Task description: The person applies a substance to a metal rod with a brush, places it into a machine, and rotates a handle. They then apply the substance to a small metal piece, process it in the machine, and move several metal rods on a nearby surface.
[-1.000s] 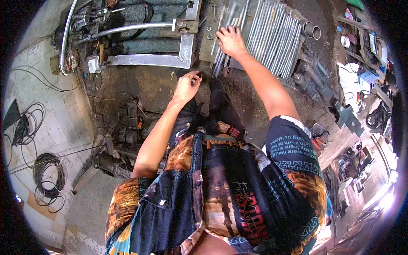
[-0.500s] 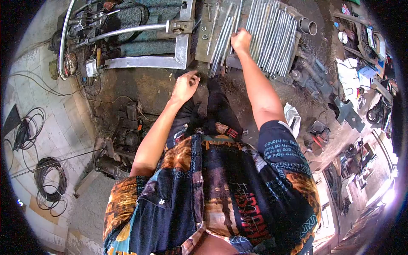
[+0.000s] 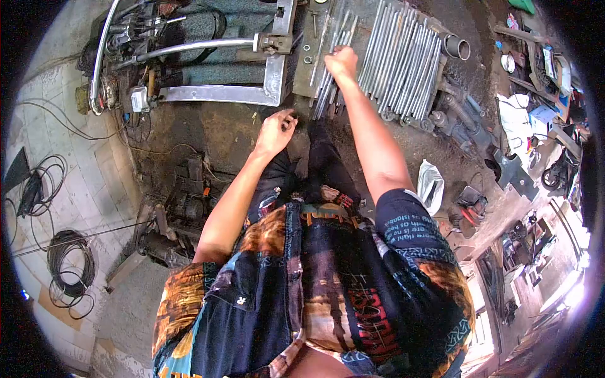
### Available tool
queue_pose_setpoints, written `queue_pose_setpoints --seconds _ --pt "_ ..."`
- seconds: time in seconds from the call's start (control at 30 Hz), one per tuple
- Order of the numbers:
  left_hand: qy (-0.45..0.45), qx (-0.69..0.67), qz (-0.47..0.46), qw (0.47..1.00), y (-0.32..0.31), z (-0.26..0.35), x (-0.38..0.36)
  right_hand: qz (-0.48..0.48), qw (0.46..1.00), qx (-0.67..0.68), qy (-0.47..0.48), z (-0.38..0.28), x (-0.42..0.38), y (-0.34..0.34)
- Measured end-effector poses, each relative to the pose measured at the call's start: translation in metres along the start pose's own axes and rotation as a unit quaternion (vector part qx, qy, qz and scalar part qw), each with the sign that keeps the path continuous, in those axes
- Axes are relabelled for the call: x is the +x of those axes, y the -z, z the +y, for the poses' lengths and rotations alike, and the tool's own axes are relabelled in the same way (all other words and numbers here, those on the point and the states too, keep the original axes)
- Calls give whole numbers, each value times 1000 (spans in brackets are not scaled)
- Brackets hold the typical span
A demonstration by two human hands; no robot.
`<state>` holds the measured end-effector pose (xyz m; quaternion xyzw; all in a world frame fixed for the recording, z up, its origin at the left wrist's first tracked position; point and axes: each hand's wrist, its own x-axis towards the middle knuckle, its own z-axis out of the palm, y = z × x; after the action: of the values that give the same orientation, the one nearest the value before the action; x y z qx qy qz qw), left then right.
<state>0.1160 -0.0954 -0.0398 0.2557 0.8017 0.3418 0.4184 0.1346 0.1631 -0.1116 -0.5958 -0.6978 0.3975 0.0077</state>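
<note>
My right hand [image 3: 342, 65] is closed over the smaller group of metal rods [image 3: 326, 88], its fingers curled round a rod among them. Exactly how many rods it grips is hidden under the fingers. Beside it to the right lies a wide row of grey metal rods [image 3: 403, 60], set side by side. My left hand [image 3: 275, 133] hovers in front of the bench, near the corner of a metal frame [image 3: 220, 94]. Its fingers are curled toward the thumb; whatever may be between them is too small to make out.
Two small rings [image 3: 307, 60] and a bolt [image 3: 315, 24] lie left of the rods. A short pipe piece [image 3: 457, 46] stands at the right. Machinery [image 3: 183, 201] is on the floor at left, with coiled cable [image 3: 71, 264] farther out. A white bag [image 3: 430, 187] lies at right.
My right hand has moved left, from the gap beside the wide row onto the smaller group of rods. My left hand stays nearly in place. The view has shifted slightly.
</note>
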Motion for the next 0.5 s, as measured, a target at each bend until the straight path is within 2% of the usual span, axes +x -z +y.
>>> queue_pose_setpoints --seconds 0.1,0.37,0.43,0.5 --pt "-7 6 17 1000 3 5 -1 -8 999 -35 7 1 -8 -18" --pt "5 1 14 1000 4 4 -2 42 990 -64 115 24 -7 -25" --pt "17 -5 4 1000 2 -1 -2 -32 993 -30 113 25 -5 -17" --pt "-22 -3 25 999 0 -3 0 -25 990 -28 134 28 -8 -5"
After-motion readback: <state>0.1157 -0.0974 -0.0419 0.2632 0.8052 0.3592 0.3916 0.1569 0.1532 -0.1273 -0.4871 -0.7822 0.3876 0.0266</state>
